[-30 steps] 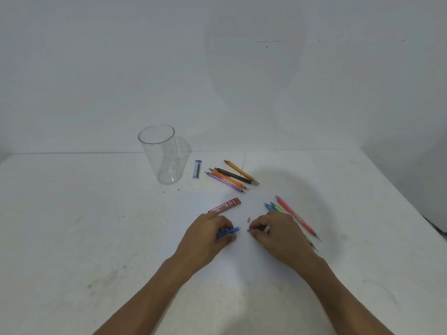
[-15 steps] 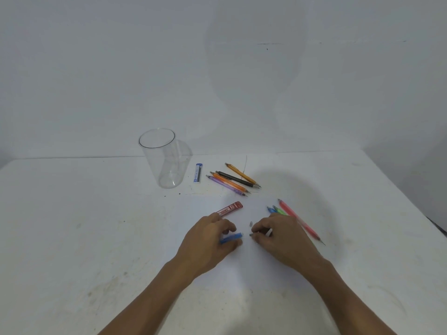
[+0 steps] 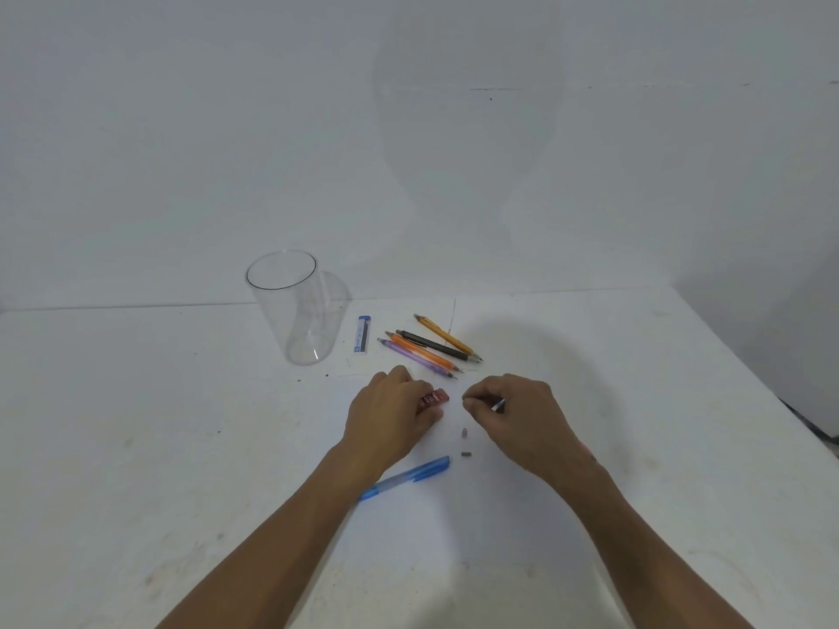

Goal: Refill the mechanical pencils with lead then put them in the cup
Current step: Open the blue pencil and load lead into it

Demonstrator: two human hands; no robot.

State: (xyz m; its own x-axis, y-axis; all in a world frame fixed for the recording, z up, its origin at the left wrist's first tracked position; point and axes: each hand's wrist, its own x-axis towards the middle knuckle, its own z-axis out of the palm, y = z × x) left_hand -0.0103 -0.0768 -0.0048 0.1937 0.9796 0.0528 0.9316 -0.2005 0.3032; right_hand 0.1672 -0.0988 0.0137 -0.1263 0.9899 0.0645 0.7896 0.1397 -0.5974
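My left hand [image 3: 390, 415] grips the red lead case [image 3: 435, 397] on the white table [image 3: 181, 447]. My right hand [image 3: 513, 415] is just right of the case, with thumb and forefinger pinched together. A small blue-white pencil part [image 3: 498, 405] shows between its curled fingers. The blue mechanical pencil [image 3: 408, 478] lies loose on the table, partly under my left forearm. Two small grey pieces [image 3: 465, 442] lie between the hands. The clear cup [image 3: 290, 311] stands upright at the back left, with nothing in it.
A blue lead case [image 3: 362, 334] lies right of the cup. Several pencils, yellow, black, orange and purple [image 3: 426, 347], lie in a bunch behind my hands. The table's right edge runs diagonally at the far right; a white wall stands behind.
My left hand let go of the blue pencil, which now lies nearer me, and moved forward to take the red lead case. My right hand shifted forward over the pencils on the right.
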